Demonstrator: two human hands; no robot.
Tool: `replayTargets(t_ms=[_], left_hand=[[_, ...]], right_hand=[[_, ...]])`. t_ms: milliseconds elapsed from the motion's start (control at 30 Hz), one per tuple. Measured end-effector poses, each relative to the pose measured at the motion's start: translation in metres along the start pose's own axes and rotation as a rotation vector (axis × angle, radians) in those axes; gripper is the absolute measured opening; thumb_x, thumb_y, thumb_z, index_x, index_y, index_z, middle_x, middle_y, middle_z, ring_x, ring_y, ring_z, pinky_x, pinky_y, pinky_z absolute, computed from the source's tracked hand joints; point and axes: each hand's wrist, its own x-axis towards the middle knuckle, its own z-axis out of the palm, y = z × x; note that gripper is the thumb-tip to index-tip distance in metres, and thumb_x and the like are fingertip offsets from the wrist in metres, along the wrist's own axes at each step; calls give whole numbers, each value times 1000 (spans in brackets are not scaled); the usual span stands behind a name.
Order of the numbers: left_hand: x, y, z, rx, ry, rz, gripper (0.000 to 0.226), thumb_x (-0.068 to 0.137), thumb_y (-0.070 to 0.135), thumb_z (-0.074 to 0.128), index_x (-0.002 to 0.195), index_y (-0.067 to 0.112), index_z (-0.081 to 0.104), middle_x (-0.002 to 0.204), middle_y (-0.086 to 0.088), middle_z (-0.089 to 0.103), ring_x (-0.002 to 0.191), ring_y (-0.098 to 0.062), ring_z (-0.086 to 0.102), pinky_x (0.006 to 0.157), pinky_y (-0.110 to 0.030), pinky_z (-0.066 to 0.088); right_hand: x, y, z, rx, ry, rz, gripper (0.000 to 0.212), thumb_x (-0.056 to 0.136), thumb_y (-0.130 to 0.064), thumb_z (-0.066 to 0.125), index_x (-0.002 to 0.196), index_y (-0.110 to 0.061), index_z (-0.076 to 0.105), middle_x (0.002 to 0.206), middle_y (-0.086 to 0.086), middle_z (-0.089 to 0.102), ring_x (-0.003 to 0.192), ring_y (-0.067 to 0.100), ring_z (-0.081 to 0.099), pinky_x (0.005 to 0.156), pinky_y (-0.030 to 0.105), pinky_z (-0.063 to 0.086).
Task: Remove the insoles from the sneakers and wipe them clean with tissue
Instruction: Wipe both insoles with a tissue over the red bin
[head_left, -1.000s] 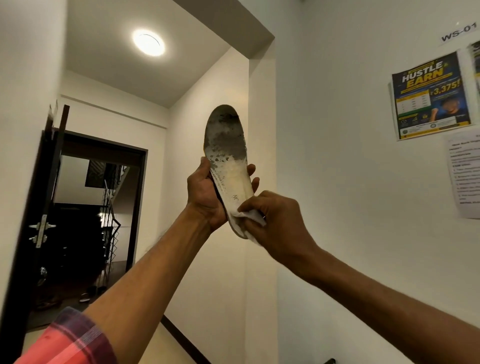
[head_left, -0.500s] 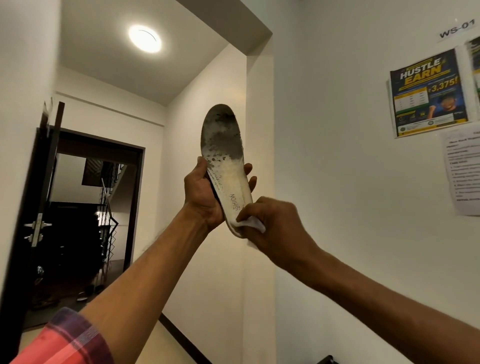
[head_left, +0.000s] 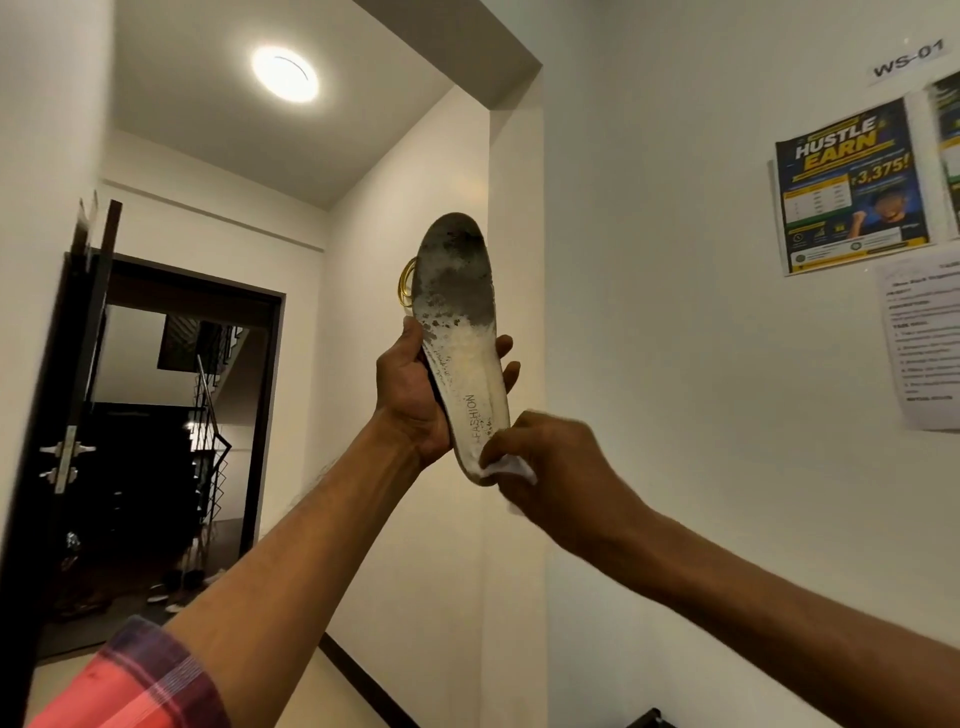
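A white wall (head_left: 675, 338) fills the right half of the view. It turns a corner into a short passage that ends at a dark doorway (head_left: 171, 441) on the far left, where a stair railing (head_left: 208, 415) shows. A dark door (head_left: 67, 405) with a metal handle stands open along the left edge. A round ceiling light (head_left: 284, 73) glows above the passage. On the wall at far right hang a blue and yellow poster (head_left: 849, 187), a printed sheet (head_left: 919, 343) below it and a small label (head_left: 908, 60) reading WS-01.

Both bare forearms reach up from the near edge, the left one coming out of a red checked sleeve (head_left: 130, 680).

The insole (head_left: 460, 322) is held high in the centre, in front of the wall corner. Its long axis is nearly upright, toe end up and leaning slightly left, heel end down. The face turned to the camera is dark grey with grime over the toe half and pale cream over the heel half, with "FASHION" printed lengthwise near the heel.

The left hand (head_left: 410, 395) grips the insole at mid-length, thumb on its left edge and fingertips (head_left: 506, 345) wrapping past its right edge. The right hand (head_left: 561, 467), somewhat blurred, has its fingers curled around a white tissue (head_left: 511, 467) and pinches it against the heel end.

Thin gold loops (head_left: 408, 283) peek out beside the insole's left edge.
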Motion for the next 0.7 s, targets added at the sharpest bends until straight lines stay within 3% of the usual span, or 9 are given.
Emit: replayTargets(t_ms=[67, 167, 233, 367, 500, 633, 700], left_hand=[[0, -1, 2, -18, 4, 2, 76, 101, 66, 25, 144, 11, 55, 125, -14, 66, 106, -32, 68, 93, -48, 55], [1, -3, 3, 19, -3, -1, 76, 101, 66, 25, 143, 11, 55, 123, -14, 68, 104, -32, 69, 93, -47, 55], [1, -2, 2, 19, -3, 4, 76, 101, 66, 25, 143, 11, 55, 124, -14, 67, 105, -32, 69, 94, -48, 54], [1, -6, 4, -24, -14, -10, 75, 101, 65, 25, 145, 11, 54, 122, -13, 70, 106, -32, 68, 98, -49, 51], [1, -7, 1, 9, -17, -5, 74, 102, 65, 23, 142, 11, 55, 115, -14, 74, 107, -33, 67, 100, -51, 50], [-2, -8, 1, 28, -7, 6, 72, 103, 64, 22, 140, 14, 57, 121, -14, 71, 108, -34, 67, 100, -51, 49], [-3, -8, 2, 45, -7, -1, 73, 102, 65, 22, 144, 13, 54, 123, -16, 68, 110, -35, 66, 102, -51, 49]], right_hand=[[6, 9, -10, -2, 90, 62, 18, 84, -21, 78, 101, -17, 77, 102, 6, 68, 97, 25, 68, 72, 22, 58], [-2, -1, -4, -76, -22, -43, 18, 85, -15, 76, 103, -18, 75, 109, 7, 67, 106, 30, 66, 78, 23, 59], [-1, -4, -2, -86, -37, -97, 16, 85, -14, 77, 100, -17, 75, 108, 9, 67, 102, 31, 67, 76, 23, 58], [15, 7, -13, -50, 150, -2, 15, 81, -19, 81, 94, -15, 76, 94, 7, 67, 83, 23, 66, 66, 20, 52], [13, -11, -2, -99, -16, -192, 10, 87, -19, 75, 92, -11, 72, 95, 7, 66, 82, 22, 65, 71, 28, 58], [32, 10, -18, -66, 210, 1, 18, 80, -15, 81, 96, -10, 74, 94, 6, 67, 77, 14, 61, 65, 6, 40], [31, 1, -11, -102, 99, -75, 17, 80, -12, 81, 96, -9, 73, 93, 7, 67, 75, 17, 62, 65, 5, 37]])
